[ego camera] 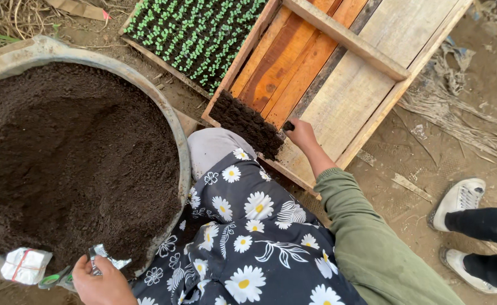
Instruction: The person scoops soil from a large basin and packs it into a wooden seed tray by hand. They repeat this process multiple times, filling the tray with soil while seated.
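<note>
At the near corner of the wooden planting tray [339, 107], the person's right hand [300, 133] rests with its fingers curled shut around a small dark object, possibly a plug of soil or a short tool; its tip shows just left of the knuckles, but what it is cannot be told. Directly to the left of that hand, and touching it or nearly so, lies a strip of dark packed soil [247, 123], laid against the tray's lower edge board. The strip's long axis runs diagonally, from upper left near the tray corner down to the right, ending at the hand, so the fingers sit at its right-hand end. The soil looks moist, coarse and crumbly, almost black against the orange and pale boards, which are otherwise bare. Far from it, at the bottom of the view, the left hand [98, 279] pinches a small silvery foil packet [104, 257] at the rim of a large round basin [183, 152] heaped with the same dark soil; the right hand is clearly the nearer one to the strip. Beyond the tray stands a bed of small green seedlings [194, 31]. A white folded packet [25, 264] lies by the basin, and another person's white shoes [460, 197] stand at the right.
</note>
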